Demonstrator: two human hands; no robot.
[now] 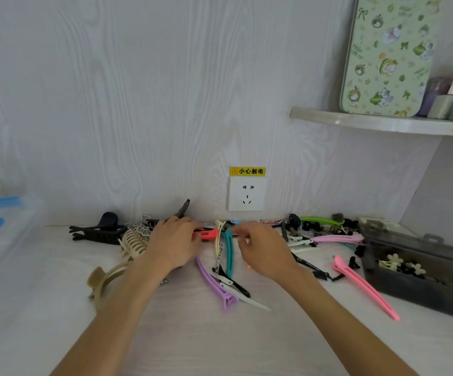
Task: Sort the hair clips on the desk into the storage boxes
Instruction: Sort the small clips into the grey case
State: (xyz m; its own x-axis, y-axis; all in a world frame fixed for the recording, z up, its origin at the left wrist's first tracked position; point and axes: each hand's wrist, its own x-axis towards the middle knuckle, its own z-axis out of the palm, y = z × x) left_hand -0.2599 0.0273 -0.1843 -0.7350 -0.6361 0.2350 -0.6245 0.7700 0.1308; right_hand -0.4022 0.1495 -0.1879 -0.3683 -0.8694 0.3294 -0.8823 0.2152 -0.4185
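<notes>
Hair clips lie scattered along the desk's back edge. My left hand [173,242] reaches in from the left and its fingers grip a red clip [209,234]; a black clip [183,208] sticks up behind its knuckles. My right hand [260,248] has its fingers curled at the top end of a teal clip [229,253]; whether it pinches that clip is unclear. Between the hands lie a cream clip [218,240], a purple clip [217,286] and a white clip [247,298]. A long pink clip [363,287] lies next to the dark storage box [409,297], which holds flower clips.
A clear storage box with blue latches [2,226] stands at the far left. A beige claw clip [116,267] and a black claw clip [97,232] lie left of my left hand. A wall socket [246,194] sits behind the pile. A shelf [382,123] hangs at the upper right.
</notes>
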